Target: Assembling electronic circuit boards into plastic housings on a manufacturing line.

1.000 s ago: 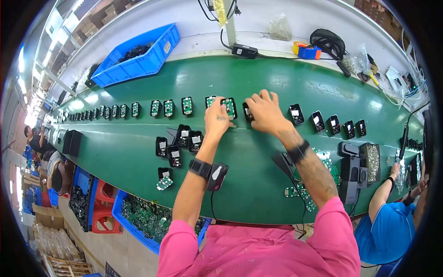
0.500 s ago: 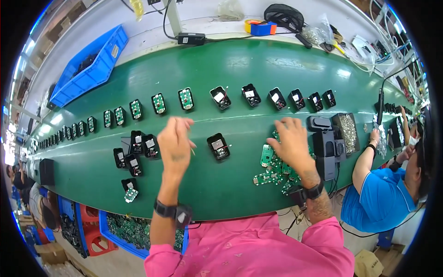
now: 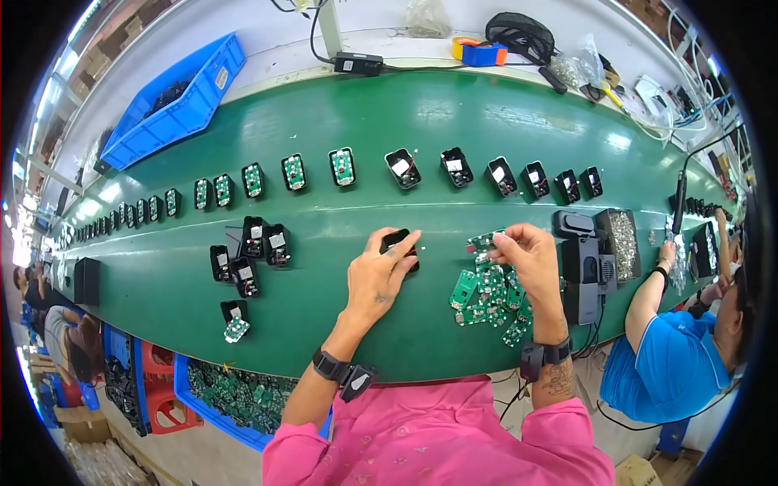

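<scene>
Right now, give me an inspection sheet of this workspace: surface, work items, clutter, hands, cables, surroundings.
Surface: green bench top, light glaring off it in spots.
Work items: row of black cases, those left of centre with green boards, the open cases right of centre showing none; loose green boards heaped near the right hand.
Clutter: blue bin at back left; black mesh item on the rear ledge.
Hands: left hand around a black case; right hand pinching a green board.
Cables: black cable from the adapter along the rear ledge.
Surroundings: co-worker in blue at right.
</scene>
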Tool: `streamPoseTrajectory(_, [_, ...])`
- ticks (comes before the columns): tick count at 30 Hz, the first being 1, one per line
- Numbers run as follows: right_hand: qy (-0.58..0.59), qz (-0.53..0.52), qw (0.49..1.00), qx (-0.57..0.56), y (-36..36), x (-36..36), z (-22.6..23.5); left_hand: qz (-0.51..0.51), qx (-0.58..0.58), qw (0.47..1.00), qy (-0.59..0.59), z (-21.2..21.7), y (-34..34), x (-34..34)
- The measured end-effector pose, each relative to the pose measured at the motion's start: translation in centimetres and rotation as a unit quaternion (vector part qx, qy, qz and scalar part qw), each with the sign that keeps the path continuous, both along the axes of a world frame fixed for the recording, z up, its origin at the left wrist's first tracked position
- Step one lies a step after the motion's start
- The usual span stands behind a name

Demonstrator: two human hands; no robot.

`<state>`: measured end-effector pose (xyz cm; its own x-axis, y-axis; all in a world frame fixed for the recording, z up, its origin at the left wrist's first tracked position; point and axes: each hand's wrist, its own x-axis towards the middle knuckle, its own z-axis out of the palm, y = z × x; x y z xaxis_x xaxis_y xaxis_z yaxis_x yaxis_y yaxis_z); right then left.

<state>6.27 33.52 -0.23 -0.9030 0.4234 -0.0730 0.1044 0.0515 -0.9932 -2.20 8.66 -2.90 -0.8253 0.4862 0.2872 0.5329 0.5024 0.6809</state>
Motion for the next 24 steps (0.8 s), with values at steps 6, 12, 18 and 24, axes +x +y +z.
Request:
streamPoseTrajectory(6, [-0.011,0.021,0.975,-0.219,-4.6,1.3,0.1,0.005,0.219,0.958,-0.183,0.0,0.3,2.2])
streamPoseTrajectory(12, [-0.015,0.002,0.895,-0.445,-7.5,1.5,-1.3,0.016,0.233,0.948,-0.217,0.4,0.4,4.5])
streamPoseTrajectory(18, [-0.045,0.019,0.892,-0.450,-8.9,1.2,-1.4,0.024,0.255,0.949,-0.184,-0.9,0.6,5.2])
streamPoseTrajectory(24, [-0.038,0.014,0.917,-0.397,-9.9,1.2,-1.7,0.055,0.270,0.941,-0.196,-0.5,1.0,5.4])
